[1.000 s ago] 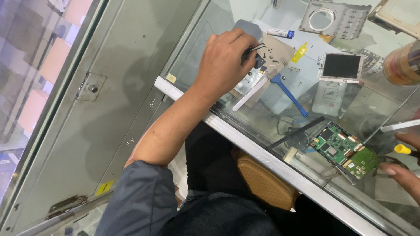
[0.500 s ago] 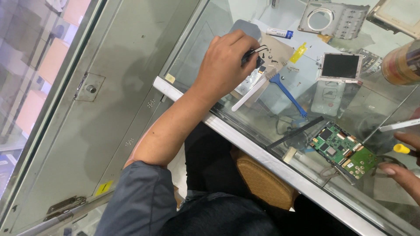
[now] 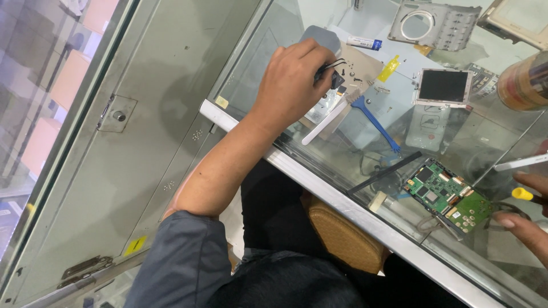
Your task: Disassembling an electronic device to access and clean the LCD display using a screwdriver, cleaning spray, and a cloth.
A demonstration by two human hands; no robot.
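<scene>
Two hands: both work over a glass counter with a metal front edge.
Left hand: upper centre of the frame, fingers closed together, pinching a small black tool over a brown card.
Card: small screws and metal bits lie on it; a white strip and a blue plastic pry tool rest just below it.
Right hand: lower right edge, mostly cut off; fingers curl around a yellow-tipped tool, fingertip touching the glass.
Circuit board: green, flat on the glass, just left of the right hand.
Screen: dark panel, upper right, well apart from the board.
Silver casing: top edge, round hole in it.
</scene>
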